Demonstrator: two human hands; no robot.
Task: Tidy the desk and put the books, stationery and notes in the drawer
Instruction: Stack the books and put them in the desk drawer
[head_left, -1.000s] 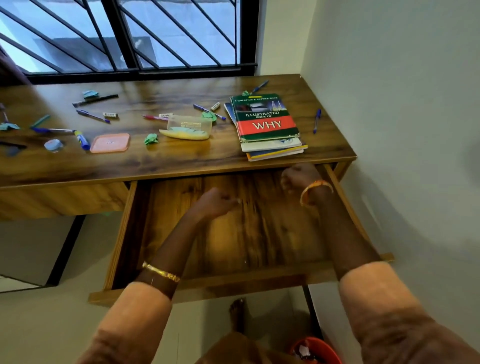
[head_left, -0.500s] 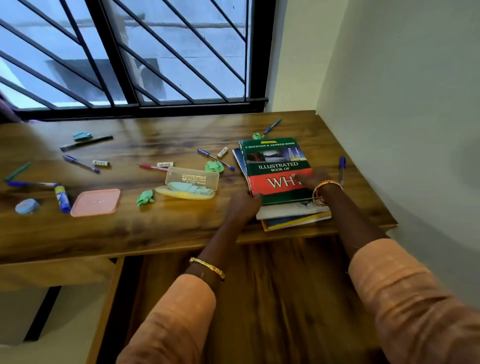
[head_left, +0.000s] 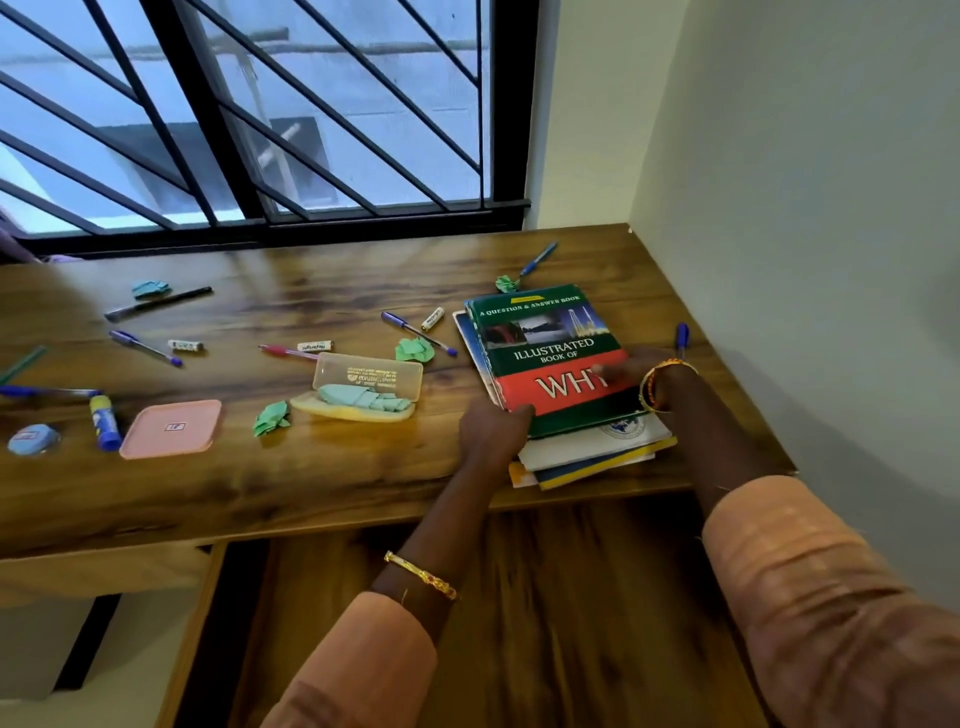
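A stack of books (head_left: 597, 447) lies at the desk's right end, topped by a green and red book (head_left: 545, 338) titled "Illustrated Book of Why". My left hand (head_left: 493, 431) grips the stack's near left corner. My right hand (head_left: 631, 366) lies on the top book's right side, fingers over the cover and thumb hidden. Below the desk the open wooden drawer (head_left: 545, 623) sits pulled out. Pens (head_left: 418, 332), crumpled green notes (head_left: 414, 349) and small erasers (head_left: 315, 346) are scattered over the desk (head_left: 311, 467).
An open clear pencil box (head_left: 363, 387) holding green paper stands mid-desk. A pink lid (head_left: 171, 427), a glue stick (head_left: 105, 421) and a blue round thing (head_left: 32, 439) lie at the left. A wall closes the right side, a barred window the back.
My hands rose from the open drawer to the book stack. The left now grips its corner and the right has settled on the top cover. The view has moved closer to the desk.
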